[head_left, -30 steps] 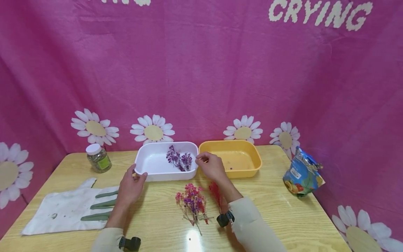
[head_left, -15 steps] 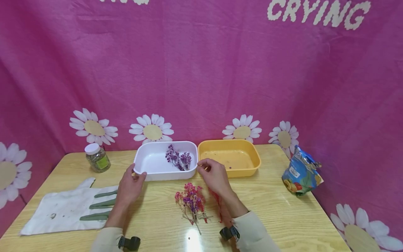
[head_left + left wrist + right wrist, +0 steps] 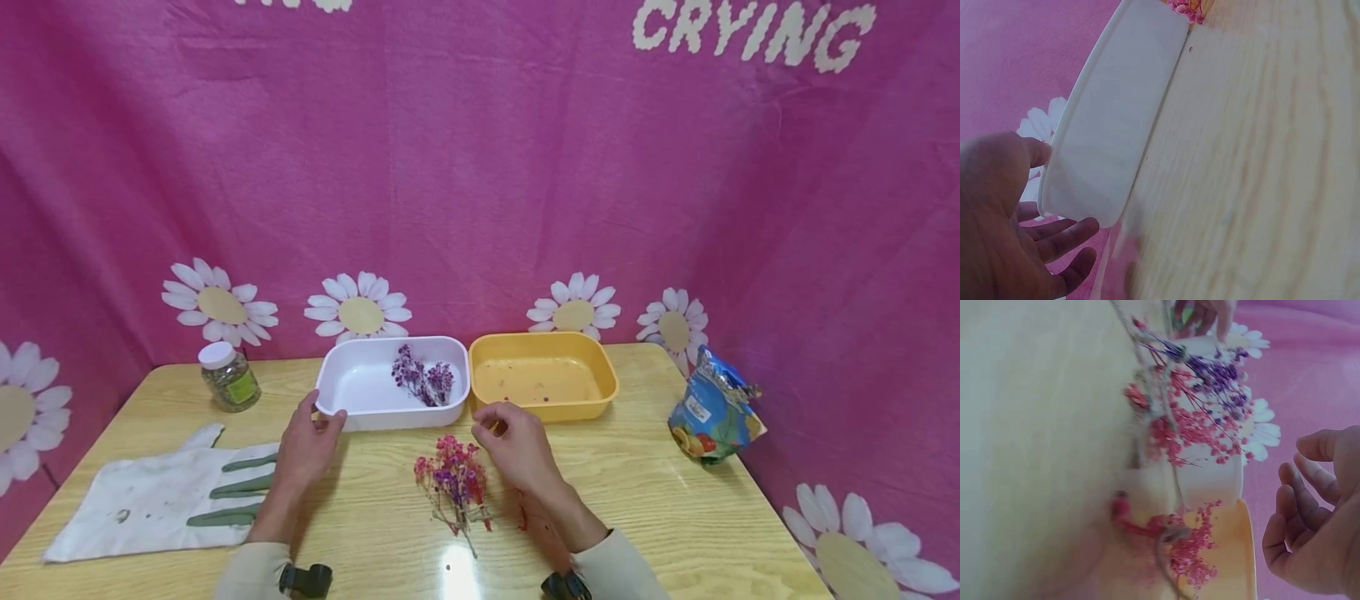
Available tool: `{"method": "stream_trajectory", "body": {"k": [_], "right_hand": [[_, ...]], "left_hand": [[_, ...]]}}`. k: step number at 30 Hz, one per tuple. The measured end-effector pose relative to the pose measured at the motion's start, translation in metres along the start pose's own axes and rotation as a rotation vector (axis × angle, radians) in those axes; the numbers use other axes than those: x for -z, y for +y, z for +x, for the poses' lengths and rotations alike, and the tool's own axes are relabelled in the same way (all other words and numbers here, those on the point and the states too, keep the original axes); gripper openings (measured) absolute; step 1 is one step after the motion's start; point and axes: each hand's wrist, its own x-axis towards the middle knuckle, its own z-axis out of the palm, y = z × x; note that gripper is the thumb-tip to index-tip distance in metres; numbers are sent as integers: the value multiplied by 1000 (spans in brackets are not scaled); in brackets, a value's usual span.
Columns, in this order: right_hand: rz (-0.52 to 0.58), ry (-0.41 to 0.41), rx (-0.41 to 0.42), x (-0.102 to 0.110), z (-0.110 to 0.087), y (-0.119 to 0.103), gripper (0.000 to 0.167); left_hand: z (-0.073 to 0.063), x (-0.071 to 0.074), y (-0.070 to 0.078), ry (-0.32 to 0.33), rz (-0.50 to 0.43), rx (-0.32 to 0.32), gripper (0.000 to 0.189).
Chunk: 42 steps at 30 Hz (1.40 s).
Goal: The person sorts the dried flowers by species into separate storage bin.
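Observation:
My left hand (image 3: 306,450) grips the left front corner of a white plastic basin (image 3: 397,421); in the left wrist view its thumb is at the rim and its fingers lie round the end. Purple dried flowers (image 3: 440,382) lie in the basin's right half. My right hand (image 3: 519,446) hovers just in front of the yellow basin (image 3: 577,410), fingers loosely bent, holding nothing. A tied bunch of pink and purple dried flowers (image 3: 453,475) lies on the table between the hands. Red dried flowers (image 3: 1194,556) lie beside it, mostly hidden by my right forearm in the head view.
A lidded jar (image 3: 230,379) stands at the back left. In front of it lies a white work glove (image 3: 142,500) with green fingers. A blue snack bag (image 3: 712,408) stands near the right edge. Pink cloth (image 3: 465,167) hangs behind the table.
My right hand has drawn back from where the two basins meet, toward me and slightly right. The left hand keeps its place at the white basin.

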Motion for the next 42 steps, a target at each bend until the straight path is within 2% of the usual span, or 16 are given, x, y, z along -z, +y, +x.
{"method": "stream_trajectory", "body": {"k": [7, 19, 29, 35, 42], "right_hand": [[-6, -56, 39, -5, -20, 7, 15], [9, -191, -51, -6, -40, 3, 10], [-15, -282, -76, -12, -47, 7, 26], [-83, -290, -32, -18, -49, 10, 37], [-125, -303, -6, -25, -50, 11, 34]], "left_hand": [[2, -2, -1, 4, 7, 11, 72], [1, -1, -2, -1, 4, 19, 72], [1, -2, 0, -6, 15, 31, 72], [1, -2, 0, -14, 29, 51, 73], [0, -1, 1, -14, 26, 60, 72]]}}
